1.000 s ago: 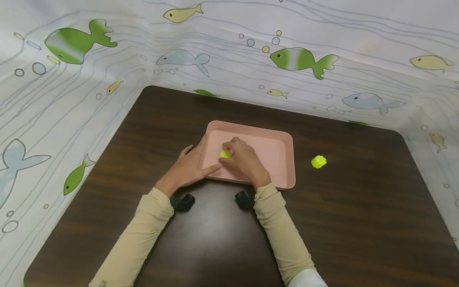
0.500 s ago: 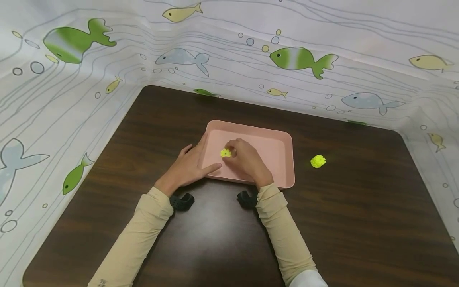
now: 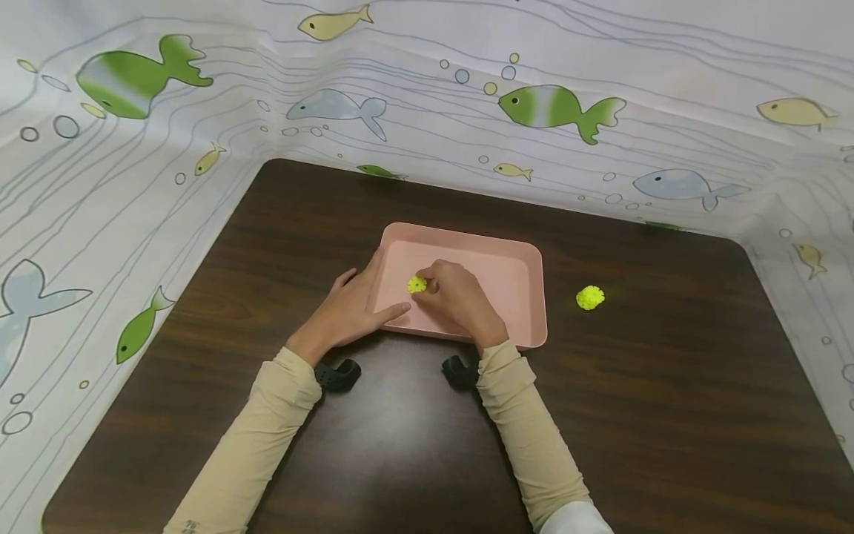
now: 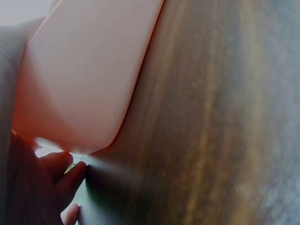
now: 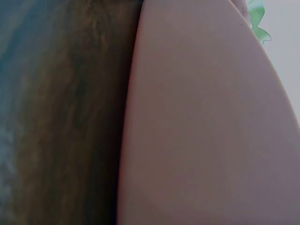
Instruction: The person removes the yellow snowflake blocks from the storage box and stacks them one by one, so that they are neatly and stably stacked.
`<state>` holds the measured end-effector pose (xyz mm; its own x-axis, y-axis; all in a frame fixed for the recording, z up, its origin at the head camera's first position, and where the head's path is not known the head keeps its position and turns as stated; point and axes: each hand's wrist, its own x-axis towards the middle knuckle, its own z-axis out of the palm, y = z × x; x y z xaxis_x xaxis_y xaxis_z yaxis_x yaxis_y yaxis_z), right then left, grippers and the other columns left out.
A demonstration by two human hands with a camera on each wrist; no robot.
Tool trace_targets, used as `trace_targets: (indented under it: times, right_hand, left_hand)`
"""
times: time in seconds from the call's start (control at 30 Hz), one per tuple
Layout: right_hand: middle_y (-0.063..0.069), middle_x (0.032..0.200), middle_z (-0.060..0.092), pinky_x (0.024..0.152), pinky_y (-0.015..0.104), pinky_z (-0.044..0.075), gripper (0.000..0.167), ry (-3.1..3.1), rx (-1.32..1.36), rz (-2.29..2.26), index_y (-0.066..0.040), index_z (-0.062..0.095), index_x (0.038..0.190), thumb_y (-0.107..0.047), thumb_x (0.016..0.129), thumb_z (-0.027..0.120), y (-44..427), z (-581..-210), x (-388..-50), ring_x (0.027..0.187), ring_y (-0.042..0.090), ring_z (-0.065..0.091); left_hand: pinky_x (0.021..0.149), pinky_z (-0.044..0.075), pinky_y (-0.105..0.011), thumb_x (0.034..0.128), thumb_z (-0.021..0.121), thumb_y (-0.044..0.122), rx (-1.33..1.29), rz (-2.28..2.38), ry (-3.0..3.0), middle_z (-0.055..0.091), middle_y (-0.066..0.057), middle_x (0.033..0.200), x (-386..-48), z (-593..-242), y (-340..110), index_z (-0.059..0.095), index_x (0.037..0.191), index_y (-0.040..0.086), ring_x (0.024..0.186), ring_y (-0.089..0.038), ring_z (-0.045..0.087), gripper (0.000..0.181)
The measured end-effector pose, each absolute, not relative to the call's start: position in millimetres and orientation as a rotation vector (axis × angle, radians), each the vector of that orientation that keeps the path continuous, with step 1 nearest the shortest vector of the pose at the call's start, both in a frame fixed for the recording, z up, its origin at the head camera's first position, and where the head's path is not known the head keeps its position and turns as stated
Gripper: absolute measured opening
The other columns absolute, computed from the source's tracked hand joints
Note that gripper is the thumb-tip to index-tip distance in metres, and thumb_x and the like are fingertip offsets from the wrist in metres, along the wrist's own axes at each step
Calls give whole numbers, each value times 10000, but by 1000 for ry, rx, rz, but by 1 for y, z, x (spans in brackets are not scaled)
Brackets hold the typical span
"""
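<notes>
A small bright yellow flower-shaped disc (image 3: pixel 416 285) is pinched between the thumb and fingers of my right hand (image 3: pixel 460 298), over the left part of a shallow pink tray (image 3: pixel 517 285). My left hand (image 3: pixel 348 310) lies along the tray's left side, fingers extended and the thumb reaching over the near left corner. In the left wrist view, fingertips (image 4: pixel 72 178) show by the tray's end, beside its outer wall (image 4: pixel 86 79). The right wrist view holds mostly the tray's near outer wall (image 5: pixel 201 117); the disc is hidden there.
Right of the tray, a yellow clump with scalloped edges (image 3: pixel 590 297) sits on the dark wooden table (image 3: pixel 667 386). A white fish-printed sheet (image 3: pixel 440 133) stands around the table's back and sides. Black wrist straps (image 3: pixel 339 376) show at both wrists.
The right hand has shifted very slightly, and the disc in its fingers has turned a little, its flower face now showing. The left hand and the tray have stayed put.
</notes>
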<state>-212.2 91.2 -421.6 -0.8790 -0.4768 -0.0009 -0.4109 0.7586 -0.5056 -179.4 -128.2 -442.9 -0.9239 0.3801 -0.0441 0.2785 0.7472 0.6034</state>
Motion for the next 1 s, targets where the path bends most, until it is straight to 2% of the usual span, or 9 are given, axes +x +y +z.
trace_targets:
  times: [0.2, 0.33, 0.4, 0.47, 0.63, 0.87, 1.0]
  right_hand:
    - [52, 915, 663, 733, 345, 516, 266, 2896, -705, -790, -55, 783, 1147, -187, 916, 793, 111, -414, -210, 786, 185, 592]
    - [74, 949, 683, 676, 338, 494, 273, 2994, -646, -879, -43, 779, 1138, -179, 904, 817, 146, -405, -205, 751, 206, 591]
    - [106, 1026, 705, 667, 347, 486, 285, 3040, -619, -931, -22, 776, 1135, -158, 892, 832, 167, -402, -202, 746, 227, 596]
    - [131, 1028, 698, 673, 364, 474, 295, 3088, -576, -979, 8, 768, 1123, -143, 882, 843, 190, -399, -199, 746, 247, 594]
    - [186, 984, 645, 674, 385, 471, 340, 3177, -335, -1032, 37, 738, 1194, -141, 913, 811, 247, -394, -192, 785, 294, 602]
    - [261, 1120, 663, 682, 246, 440, 419, 3211, 45, -1037, 67, 695, 1267, -207, 959, 766, 316, -398, -175, 881, 339, 615]
    - [301, 1183, 657, 670, 232, 445, 453, 3170, 138, -1023, 82, 681, 1279, -251, 978, 739, 336, -403, -168, 919, 389, 646]
  left_hand:
    - [1235, 89, -575, 962, 542, 678, 532, 903, 2778, 88, -46, 1733, -180, -443, -127, -94, 1660, 143, 1505, -282, 365, 1085]
    - [1237, 79, -572, 964, 539, 672, 535, 893, 2772, 70, -69, 1734, -180, -441, -126, -83, 1659, 117, 1511, -315, 351, 1085]
    - [1237, 73, -571, 969, 532, 670, 539, 887, 2770, 38, -65, 1736, -180, -441, -126, -89, 1656, 115, 1521, -315, 332, 1080]
    - [1237, 69, -571, 972, 528, 671, 540, 889, 2768, 18, -53, 1737, -180, -441, -127, -95, 1655, 119, 1526, -308, 322, 1076]
    - [1237, 63, -572, 972, 530, 670, 546, 914, 2762, 24, -34, 1737, -179, -442, -130, -108, 1655, 142, 1533, -263, 314, 1073]
    - [1235, 72, -572, 976, 533, 657, 563, 936, 2762, 44, -19, 1737, -180, -442, -129, -116, 1656, 168, 1525, -242, 331, 1060]
    - [1231, 77, -578, 979, 532, 652, 570, 942, 2766, 52, -17, 1737, -180, -443, -128, -113, 1657, 168, 1523, -235, 335, 1054]
